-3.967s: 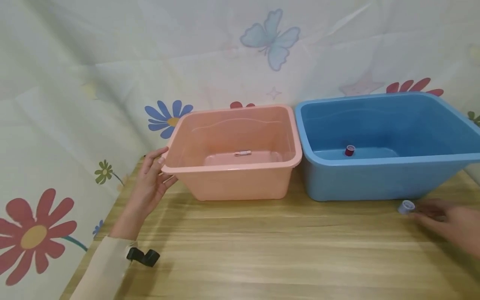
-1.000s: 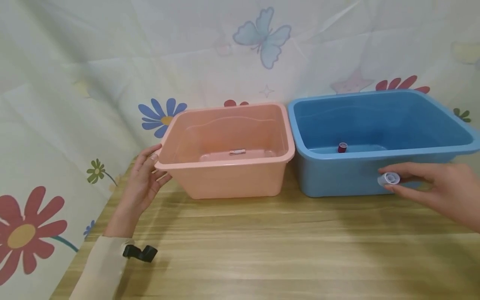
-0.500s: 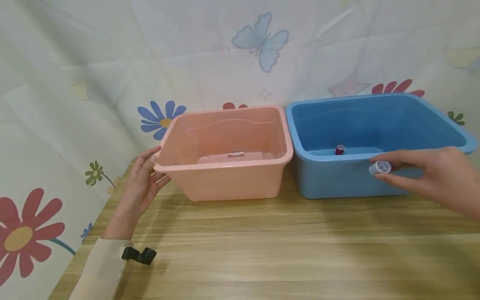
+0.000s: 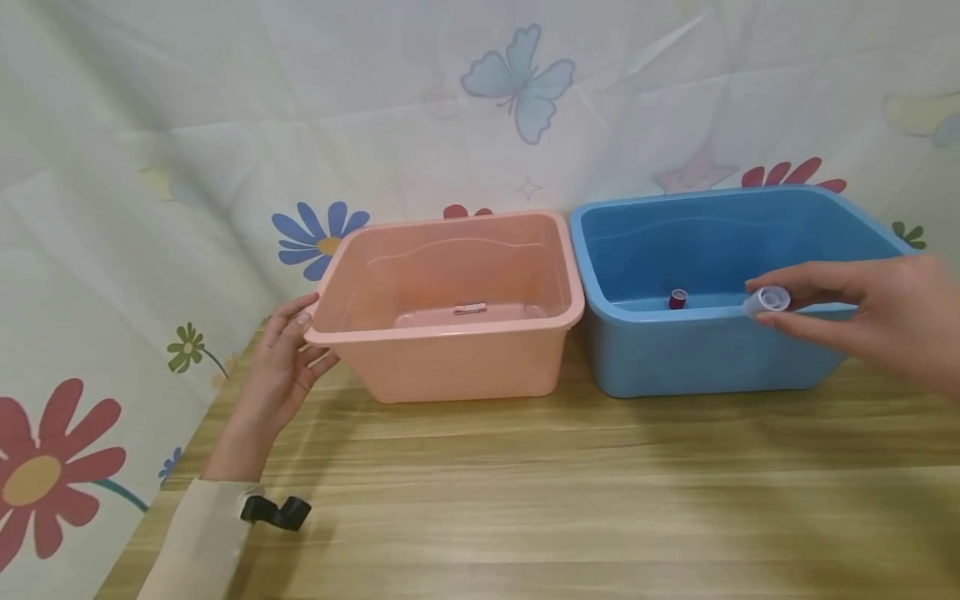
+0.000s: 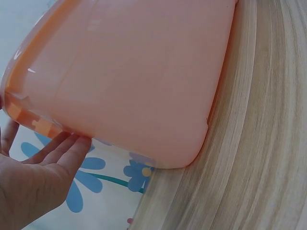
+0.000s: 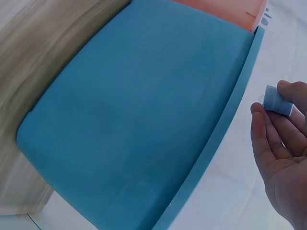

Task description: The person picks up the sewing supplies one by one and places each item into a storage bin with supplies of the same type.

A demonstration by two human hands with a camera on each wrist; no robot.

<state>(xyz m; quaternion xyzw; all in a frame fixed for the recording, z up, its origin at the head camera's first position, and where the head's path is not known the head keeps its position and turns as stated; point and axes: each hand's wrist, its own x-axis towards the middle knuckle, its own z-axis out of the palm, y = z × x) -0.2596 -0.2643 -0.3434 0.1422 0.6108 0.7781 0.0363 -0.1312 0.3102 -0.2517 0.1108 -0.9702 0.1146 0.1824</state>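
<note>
My left hand (image 4: 281, 362) holds the left end of the pink basin (image 4: 450, 371), thumb at the rim and fingers beneath it. In the left wrist view, the fingertips touch the outside under the rim (image 5: 36, 122). My right hand (image 4: 892, 312) pinches a small pale-blue hollow cylinder (image 4: 767, 302) with a ring inside its end. It overlaps the front rim of the blue basin (image 4: 712, 358) in the head view. The right wrist view shows the cylinder (image 6: 276, 101) between thumb and fingers, above rim level. A small dark-red cylinder (image 4: 678, 299) stands inside the blue basin.
A small pale pink-and-white clip-like piece (image 4: 470, 308) lies on the pink basin's floor. Both basins stand side by side on a wood-grain table (image 4: 480, 492), against a patterned cloth backdrop (image 4: 375, 108). A black mount (image 4: 276, 512) sits on the left wrist.
My right hand has picked up the pale-blue cylinder from the table and raised it to the blue basin's front rim. The left hand keeps its hold on the pink basin.
</note>
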